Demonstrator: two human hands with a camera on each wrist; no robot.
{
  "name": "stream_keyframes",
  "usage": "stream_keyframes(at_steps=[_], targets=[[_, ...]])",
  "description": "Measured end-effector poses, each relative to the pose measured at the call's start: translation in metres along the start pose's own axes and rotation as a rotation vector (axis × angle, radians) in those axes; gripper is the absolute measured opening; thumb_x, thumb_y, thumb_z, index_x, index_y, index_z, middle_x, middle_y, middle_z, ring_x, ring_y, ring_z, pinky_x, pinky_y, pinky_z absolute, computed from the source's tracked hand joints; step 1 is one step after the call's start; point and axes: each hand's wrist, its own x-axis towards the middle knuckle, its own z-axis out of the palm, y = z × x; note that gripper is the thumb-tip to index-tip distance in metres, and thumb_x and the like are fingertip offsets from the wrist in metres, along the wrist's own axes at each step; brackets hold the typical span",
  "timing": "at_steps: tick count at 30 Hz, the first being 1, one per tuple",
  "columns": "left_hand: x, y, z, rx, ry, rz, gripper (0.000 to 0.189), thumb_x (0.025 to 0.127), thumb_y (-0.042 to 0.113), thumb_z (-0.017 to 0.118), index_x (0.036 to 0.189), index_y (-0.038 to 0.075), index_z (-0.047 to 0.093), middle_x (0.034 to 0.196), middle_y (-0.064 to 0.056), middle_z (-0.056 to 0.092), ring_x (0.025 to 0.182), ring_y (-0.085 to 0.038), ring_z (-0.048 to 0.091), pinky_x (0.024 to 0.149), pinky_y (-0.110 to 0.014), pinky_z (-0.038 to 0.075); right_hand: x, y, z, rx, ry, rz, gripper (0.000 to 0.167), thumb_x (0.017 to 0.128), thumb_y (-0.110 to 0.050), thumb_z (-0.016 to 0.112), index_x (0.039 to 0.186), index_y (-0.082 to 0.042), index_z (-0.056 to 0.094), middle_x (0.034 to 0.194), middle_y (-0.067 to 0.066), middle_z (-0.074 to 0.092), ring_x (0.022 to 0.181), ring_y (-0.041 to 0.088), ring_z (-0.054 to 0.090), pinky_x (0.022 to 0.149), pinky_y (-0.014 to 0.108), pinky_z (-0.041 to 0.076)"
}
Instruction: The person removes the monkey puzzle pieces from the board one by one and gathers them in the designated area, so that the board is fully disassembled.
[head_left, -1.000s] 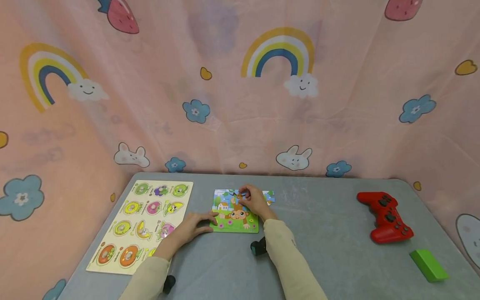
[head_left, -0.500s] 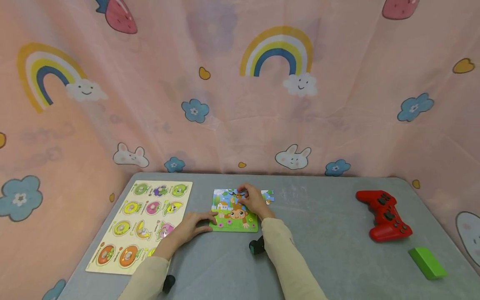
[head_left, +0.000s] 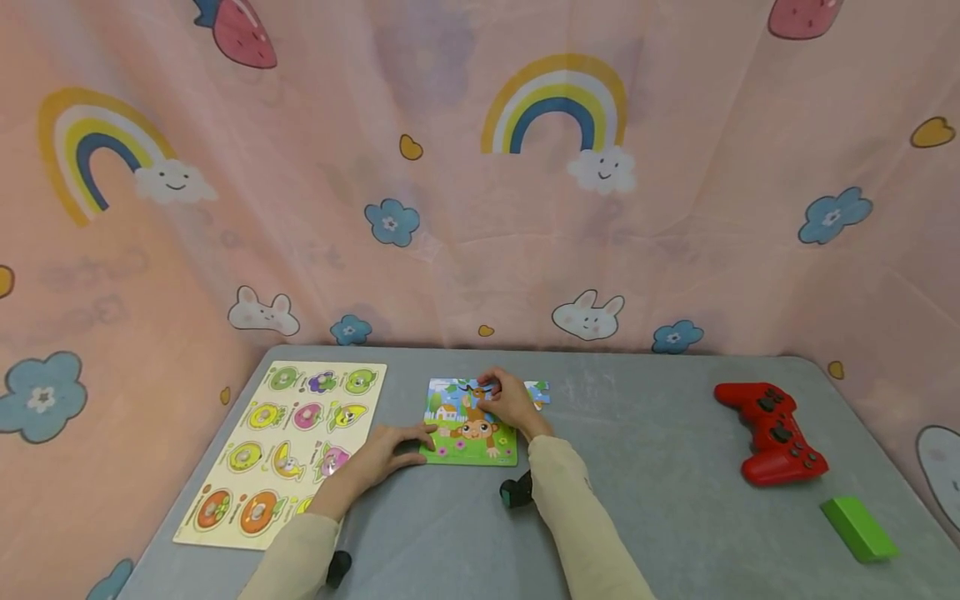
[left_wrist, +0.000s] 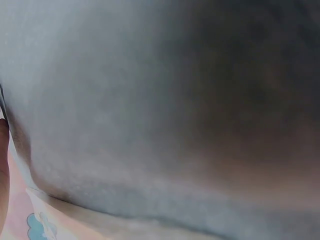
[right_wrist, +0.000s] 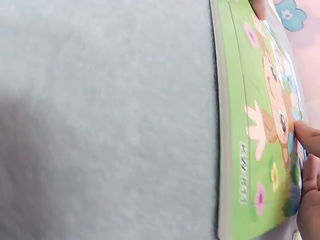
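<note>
A monkey jigsaw puzzle [head_left: 465,450] lies flat at the middle of the table, its picture showing a monkey, a house and flowers on green. My left hand [head_left: 378,457] rests at its left side, extended fingers touching the board's edge. Over the upper right part, my right hand [head_left: 513,406] has thumb and forefinger bent together at a puzzle piece, which the fingers mostly hide. The right wrist view shows the thumb [right_wrist: 309,136] against the picture. Just past the right hand lies a blue puzzle piece [head_left: 538,392], partly covered. The left wrist view is mostly blurred table.
A cream fruit puzzle board [head_left: 247,417] lies at the left, under the left forearm's side. Toward the right are a red game controller [head_left: 772,433] and a green block [head_left: 858,530]. A patterned pink curtain [head_left: 480,250] stands behind the grey table [head_left: 645,500].
</note>
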Motion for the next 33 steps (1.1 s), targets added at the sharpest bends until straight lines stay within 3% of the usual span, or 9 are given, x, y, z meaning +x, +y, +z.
stream_keyframes(at_steps=[5,9,14,18,25,33], targets=[[0.000,0.001,0.000,0.012,-0.001,0.000,0.016,0.089,0.015,0.067,0.105,0.014,0.068,0.134,-0.007,0.057,0.129,-0.028,0.048,0.105,-0.049,0.037,-0.002,0.001,0.004,0.001,0.076,0.013,0.029,0.079,0.001,0.076,0.106,0.006,0.066,0.091,0.014,0.054,0.071,0.015,0.044,0.065,0.026,0.041],[0.001,0.001,-0.002,0.013,-0.001,0.000,0.016,0.089,0.014,0.068,0.105,0.014,0.068,0.134,-0.007,0.057,0.129,-0.028,0.048,0.104,-0.049,0.038,-0.003,-0.001,0.007,-0.026,0.148,0.010,0.027,0.076,0.000,0.079,0.099,0.007,0.069,0.093,0.016,0.051,0.072,0.016,0.045,0.065,0.026,0.042],[0.001,0.002,-0.002,0.015,-0.003,-0.010,0.015,0.089,0.013,0.068,0.104,0.014,0.068,0.133,-0.007,0.058,0.128,-0.029,0.048,0.104,-0.049,0.037,-0.003,-0.003,0.008,-0.038,0.166,0.009,0.025,0.075,0.001,0.080,0.097,0.007,0.071,0.095,0.017,0.053,0.072,0.017,0.049,0.066,0.027,0.045],[0.000,0.001,-0.001,0.013,-0.006,-0.011,0.015,0.089,0.014,0.068,0.104,0.014,0.068,0.134,-0.007,0.057,0.128,-0.029,0.048,0.105,-0.049,0.037,-0.003,-0.003,0.006,-0.059,0.149,-0.021,0.025,0.074,0.001,0.080,0.096,0.008,0.071,0.091,0.018,0.056,0.069,0.015,0.046,0.063,0.024,0.041],[0.001,-0.002,-0.001,0.003,0.015,0.025,0.016,0.088,0.012,0.068,0.104,0.014,0.068,0.132,-0.008,0.059,0.128,-0.029,0.048,0.104,-0.049,0.038,0.002,-0.002,0.000,-0.071,0.045,-0.075,0.032,0.074,-0.002,0.081,0.103,0.007,0.070,0.090,0.018,0.065,0.061,0.012,0.040,0.058,0.023,0.037],[0.001,-0.002,0.000,0.006,0.008,0.028,0.016,0.088,0.013,0.068,0.104,0.014,0.068,0.132,-0.008,0.059,0.128,-0.029,0.049,0.104,-0.048,0.038,0.003,0.001,-0.002,-0.050,-0.020,-0.022,0.040,0.070,0.000,0.083,0.106,0.007,0.068,0.071,0.009,0.046,0.059,0.012,0.035,0.058,0.023,0.034]])
